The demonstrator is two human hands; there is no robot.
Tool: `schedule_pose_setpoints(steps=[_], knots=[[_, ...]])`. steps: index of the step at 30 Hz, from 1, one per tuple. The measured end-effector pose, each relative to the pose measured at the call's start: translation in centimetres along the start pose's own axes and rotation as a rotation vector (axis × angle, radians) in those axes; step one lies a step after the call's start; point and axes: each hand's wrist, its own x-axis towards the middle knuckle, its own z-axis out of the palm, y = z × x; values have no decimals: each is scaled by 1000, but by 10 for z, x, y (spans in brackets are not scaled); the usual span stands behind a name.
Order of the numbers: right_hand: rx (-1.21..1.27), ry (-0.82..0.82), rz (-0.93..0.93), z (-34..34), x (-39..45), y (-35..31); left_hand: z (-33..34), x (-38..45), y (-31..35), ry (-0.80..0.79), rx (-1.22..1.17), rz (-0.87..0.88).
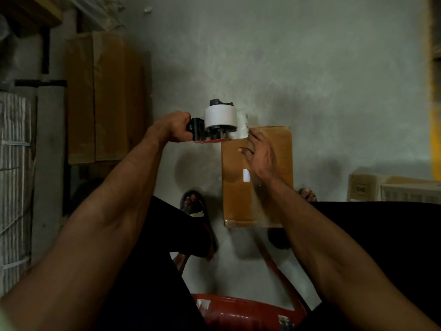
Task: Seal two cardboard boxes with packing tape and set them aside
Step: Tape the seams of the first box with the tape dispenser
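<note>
While L hand (177,126) holds dispenser (216,124), brown box (235,187) taped.

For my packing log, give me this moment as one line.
left hand grips tape dispenser | right hand open on cardboard box | tape at far edge

Both bare forearms are extended from the lower corners toward the frame's centre. The left hand (175,127), left of centre, is curled into a fist around a handle. The right hand (260,155), just right of centre, is held with fingers (253,137) straight and spread, palm turned downward.
</note>
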Motion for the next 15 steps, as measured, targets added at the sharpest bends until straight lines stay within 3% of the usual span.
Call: schedule_pose_setpoints(steps=[10, 13, 15], knots=[[164, 14, 126, -5, 3, -11, 12, -8, -10, 34, 134, -90], [507, -131, 291, -17, 2, -30, 15, -3, -7, -3, 167, -102], [521, -236, 355, -14, 0, -55, 15, -2, -7, -10, 196, -104]])
